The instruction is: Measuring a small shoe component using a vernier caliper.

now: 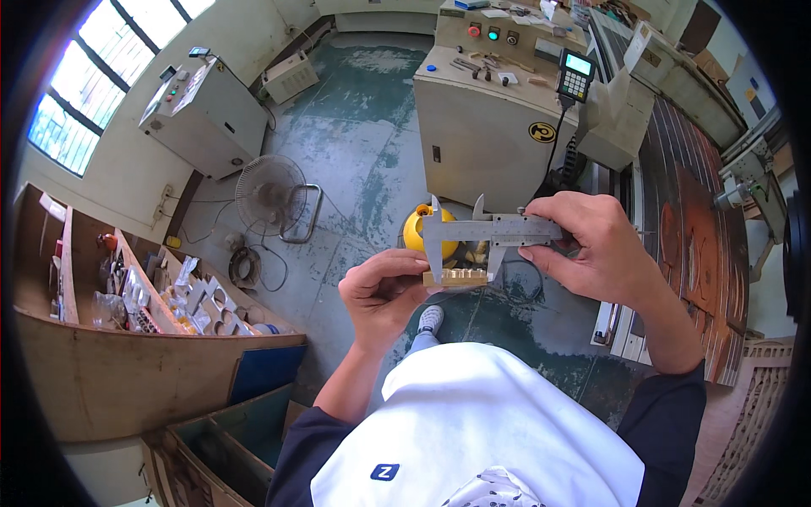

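In front of my chest a small brass block (pixel 457 278) with a notched top lies between the lower jaws of a steel vernier caliper (pixel 473 231). My left hand (pixel 382 291) is closed, pinching the block's left end between thumb and fingers. The caliper's sliding part sits in my right hand (pixel 589 245), whose thumb and fingers are closed on it from the right. The jaws seem to reach both ends of the block; whether they touch it I cannot tell. Below the caliper, a yellow round object (pixel 415 230) is partly hidden behind it.
Ahead stands a machine cabinet (pixel 486 144) with buttons, small tools and a handheld keypad (pixel 576 76). A machine bed (pixel 688 228) lies to the right. At the left are a floor fan (pixel 272 196), a wooden bin (pixel 152 363) of parts, and cables across the floor.
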`<action>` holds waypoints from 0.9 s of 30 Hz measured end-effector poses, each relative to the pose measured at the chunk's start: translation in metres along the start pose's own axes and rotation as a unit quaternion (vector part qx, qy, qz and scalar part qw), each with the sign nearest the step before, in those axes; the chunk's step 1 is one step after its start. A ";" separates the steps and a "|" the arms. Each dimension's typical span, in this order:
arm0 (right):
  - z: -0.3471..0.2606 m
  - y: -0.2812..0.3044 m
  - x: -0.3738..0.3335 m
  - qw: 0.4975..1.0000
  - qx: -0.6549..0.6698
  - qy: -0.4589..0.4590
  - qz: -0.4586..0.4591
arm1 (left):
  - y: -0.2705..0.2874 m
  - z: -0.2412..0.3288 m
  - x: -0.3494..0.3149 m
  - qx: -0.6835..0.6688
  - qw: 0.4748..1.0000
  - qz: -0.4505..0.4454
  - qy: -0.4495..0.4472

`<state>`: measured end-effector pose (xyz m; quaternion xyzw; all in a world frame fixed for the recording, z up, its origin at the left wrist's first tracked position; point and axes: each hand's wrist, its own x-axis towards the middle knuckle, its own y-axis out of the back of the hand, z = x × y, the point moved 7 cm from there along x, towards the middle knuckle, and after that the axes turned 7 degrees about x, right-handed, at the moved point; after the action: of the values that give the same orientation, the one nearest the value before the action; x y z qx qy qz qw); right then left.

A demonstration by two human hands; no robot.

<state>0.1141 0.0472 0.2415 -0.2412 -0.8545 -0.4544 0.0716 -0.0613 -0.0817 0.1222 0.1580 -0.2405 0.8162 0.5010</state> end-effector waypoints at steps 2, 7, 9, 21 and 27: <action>-0.002 -0.003 0.004 1.000 -0.001 0.010 -0.004 | 0.003 0.005 0.000 0.012 1.000 0.005 -0.001; -0.009 -0.011 0.014 0.999 -0.001 0.054 0.007 | 0.015 0.017 -0.005 0.043 0.999 0.012 -0.017; -0.014 -0.014 0.021 0.998 -0.005 0.056 -0.017 | 0.022 0.023 -0.009 0.078 0.996 0.019 -0.032; -0.041 -0.052 0.067 0.985 0.037 0.153 -0.067 | 0.070 0.055 -0.040 0.116 0.980 0.142 -0.081; -0.059 -0.069 0.085 0.971 0.052 0.220 -0.074 | 0.087 0.071 -0.057 0.150 0.959 0.217 -0.102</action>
<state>0.0014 -0.0035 0.2535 -0.0678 -0.8556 -0.4554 0.2367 -0.1121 -0.1961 0.1324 0.2581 -0.1940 0.9113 0.2554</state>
